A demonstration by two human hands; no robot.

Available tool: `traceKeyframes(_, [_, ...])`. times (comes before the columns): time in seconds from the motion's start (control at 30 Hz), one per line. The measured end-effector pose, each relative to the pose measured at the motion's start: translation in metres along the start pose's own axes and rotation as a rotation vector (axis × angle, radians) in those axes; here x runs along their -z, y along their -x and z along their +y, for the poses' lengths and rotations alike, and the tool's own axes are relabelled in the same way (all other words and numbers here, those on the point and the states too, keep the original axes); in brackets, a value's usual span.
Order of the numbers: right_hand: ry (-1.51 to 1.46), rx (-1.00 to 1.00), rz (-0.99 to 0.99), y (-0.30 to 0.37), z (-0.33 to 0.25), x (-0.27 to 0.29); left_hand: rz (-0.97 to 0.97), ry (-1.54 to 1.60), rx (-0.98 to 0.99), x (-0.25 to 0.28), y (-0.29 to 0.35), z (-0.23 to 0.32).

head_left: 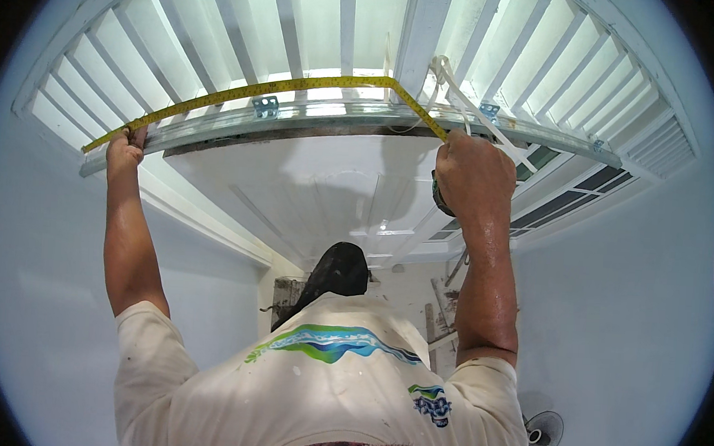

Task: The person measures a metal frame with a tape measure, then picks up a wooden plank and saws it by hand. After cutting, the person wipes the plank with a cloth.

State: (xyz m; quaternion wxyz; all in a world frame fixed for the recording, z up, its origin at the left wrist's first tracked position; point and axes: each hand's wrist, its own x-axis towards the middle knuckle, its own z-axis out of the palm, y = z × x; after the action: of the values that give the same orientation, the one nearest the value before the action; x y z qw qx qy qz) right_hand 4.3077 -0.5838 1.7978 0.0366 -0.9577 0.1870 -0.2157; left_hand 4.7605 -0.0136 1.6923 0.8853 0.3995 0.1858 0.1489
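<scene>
A yellow tape measure (259,88) runs above a long galvanized metal rail (323,113). My left hand (125,147), at the rail's left end, pinches the tape near its tip. From there the blade arcs to the right, then kinks sharply and slopes down to my right hand (476,175). That hand is closed around the tape's case, of which only a dark green edge shows. Small metal brackets (266,107) are fixed along the rail. A white strap (482,116) hangs in front of the rail just above my right hand.
White slatted louvers (346,26) rise behind the rail. Below it is a white panelled door (295,166), with dark glass panes (566,205) to the right. Pale blue walls (614,296) flank both sides. A fan (542,436) stands low at the right.
</scene>
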Motion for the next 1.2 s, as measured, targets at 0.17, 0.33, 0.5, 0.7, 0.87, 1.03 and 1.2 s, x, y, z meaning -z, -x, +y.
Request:
traceKeyframes(0.17, [0.018, -0.011, -0.030, -0.001, -0.002, 0.002, -0.012, -0.032, -0.016, 0.000, 0.006, -0.004])
traceKeyframes(0.33, [0.016, -0.007, -0.024, -0.003, -0.002, 0.001, 0.021, -0.026, -0.010, -0.001, 0.000, 0.001])
traceKeyframes(0.5, [0.012, -0.025, -0.033, -0.003, -0.004, 0.002, 0.029, 0.046, -0.007, 0.000, 0.012, 0.006])
traceKeyframes(0.7, [0.035, -0.034, -0.012, -0.003, 0.001, 0.000, 0.078, 0.049, 0.013, -0.027, 0.059, -0.008])
traceKeyframes(0.87, [0.067, -0.012, -0.110, 0.002, 0.018, 0.001, -0.096, 0.093, -0.021, -0.008, 0.057, 0.004])
traceKeyframes(1.03, [-0.298, 0.012, -0.303, 0.026, 0.082, -0.018, -0.184, 0.197, 0.074, 0.003, 0.097, 0.012])
traceKeyframes(1.2, [-0.655, -0.091, -0.858, 0.073, 0.143, -0.052, -0.206, -0.137, -0.041, 0.018, 0.269, -0.022])
